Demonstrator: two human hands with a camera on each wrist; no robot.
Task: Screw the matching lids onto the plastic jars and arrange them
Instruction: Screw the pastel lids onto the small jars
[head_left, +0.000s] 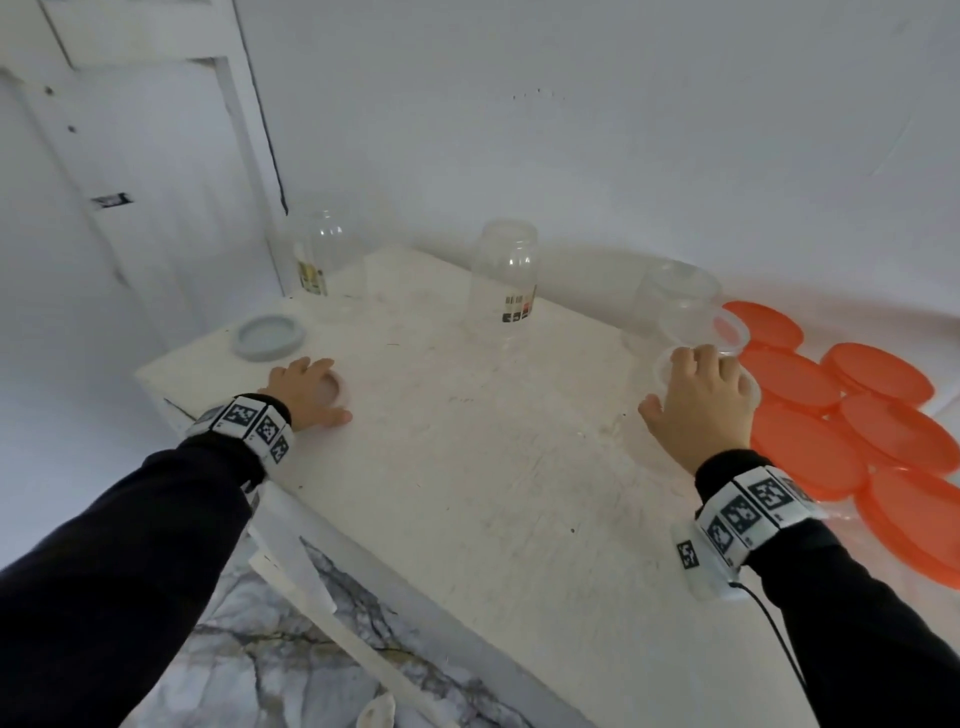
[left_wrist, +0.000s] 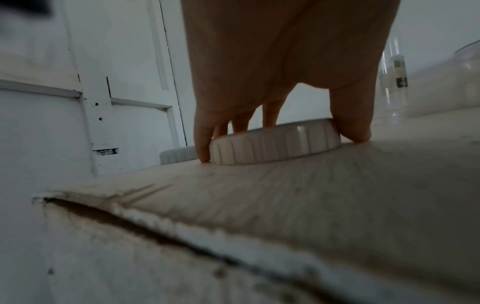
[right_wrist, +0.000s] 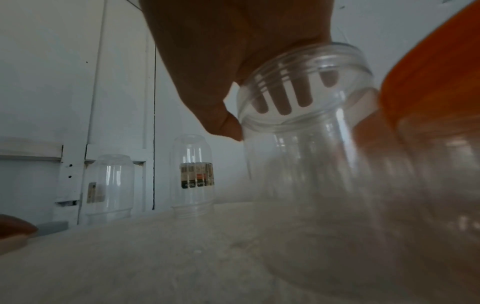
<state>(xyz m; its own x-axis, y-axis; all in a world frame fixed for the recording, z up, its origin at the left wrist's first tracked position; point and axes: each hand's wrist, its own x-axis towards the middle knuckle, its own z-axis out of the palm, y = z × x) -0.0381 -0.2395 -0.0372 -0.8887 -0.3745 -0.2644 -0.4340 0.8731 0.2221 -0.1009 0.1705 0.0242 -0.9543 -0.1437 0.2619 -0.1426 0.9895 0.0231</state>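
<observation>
1. Left hand (head_left: 306, 389) down on the white table (head_left: 467, 441) near its left edge, fingers (left_wrist: 202, 142) and thumb curled round the ribbed rim of a white lid (left_wrist: 275, 142) (lid flat on the tabletop, mostly covered by the hand in the head view).
2. Right hand (head_left: 701, 400) clamped from above on the threaded neck of a clear jar (right_wrist: 306, 144), thumb on the near side, four fingers (right_wrist: 283, 98) visible through the plastic on the far side.
3. Held jar upright, mouth up, at the table's right edge; base blurred in the right wrist view, so contact with the table cannot be told.
4. Second open-mouthed jar (head_left: 675, 306) just behind the held one.
5. Two more jars standing upside down along the back: a labelled jar (head_left: 504, 275) mid-table, another jar (head_left: 322, 260) at the far left corner.
6. Grey lid (head_left: 269, 336) lying flat, just beyond the left hand.
7. Orange lids (head_left: 852, 415) spread in an overlapping cluster right of the table, beside the right hand.
8. White panelled door (head_left: 130, 182) behind the left corner.
</observation>
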